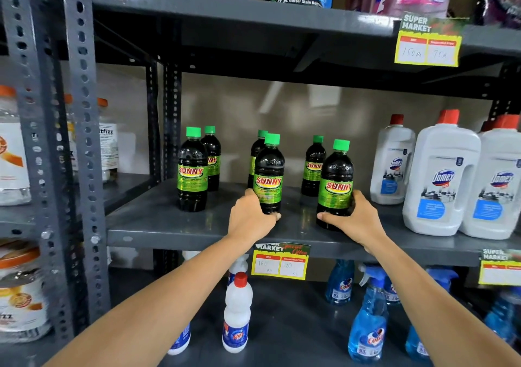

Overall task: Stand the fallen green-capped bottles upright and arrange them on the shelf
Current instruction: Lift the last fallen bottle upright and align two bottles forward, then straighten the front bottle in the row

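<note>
Six green-capped Sunny bottles stand upright on the grey metal shelf (158, 225), and I see none lying down anywhere in this view, so I judge the righting part done and only the tidying of rows left.

My left hand (249, 220) wraps the base of the middle front bottle (268, 173): the thumb lies across the front at the foot, the other fingers curl round the far side out of sight, so it is a closed grip on that bottle. My right hand (356, 220) does the same at the right front bottle (335, 184), thumb pointing inward along its bottom edge, fingers round its right flank. Both bottles look to rest on the shelf, though I cannot tell whether either is lifted a hair.

Left of my left fingers, well apart, stands the left front bottle (192, 170) with a second bottle (212, 158) just behind it. Directly beyond my left fingers another bottle (258, 152) hides partly behind the one I hold. Between my two hands and further back is the rear right bottle (313, 166). To the right of my right fingers, near but not touching, stand the white Domex bottles (441, 180).

The three pairs read as columns, but the front bottles sit at uneven depth, the right one nearest the edge. What remains, I think, is sliding these two into line with the left front bottle and letting go.
</note>
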